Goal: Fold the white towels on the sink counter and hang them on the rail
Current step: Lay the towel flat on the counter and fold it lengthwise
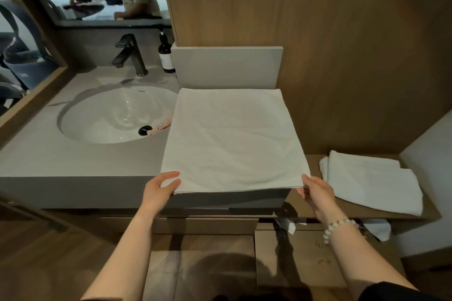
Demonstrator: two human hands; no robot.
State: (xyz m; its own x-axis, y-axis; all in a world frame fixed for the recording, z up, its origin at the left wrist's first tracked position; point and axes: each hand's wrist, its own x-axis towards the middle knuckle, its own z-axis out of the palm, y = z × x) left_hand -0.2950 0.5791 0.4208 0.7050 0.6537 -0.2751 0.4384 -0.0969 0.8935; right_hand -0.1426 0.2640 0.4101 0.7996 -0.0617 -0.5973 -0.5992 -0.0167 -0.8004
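Note:
A white towel (232, 139) lies spread flat on the right part of the grey sink counter (80, 156), its near edge at the counter's front edge. My left hand (159, 190) pinches the towel's near left corner. My right hand (318, 193) pinches the near right corner. A second white towel (371, 178) lies folded on a lower wooden shelf (310, 205) to the right. No rail shows in the view.
A white basin (110, 115) with a black drain sits left of the towel, and a small speckled cloth hangs into it. Behind stand a black tap (129, 56) and a dark pump bottle (166, 56). Wooden wall panels rise behind; cardboard boxes (293, 256) sit below.

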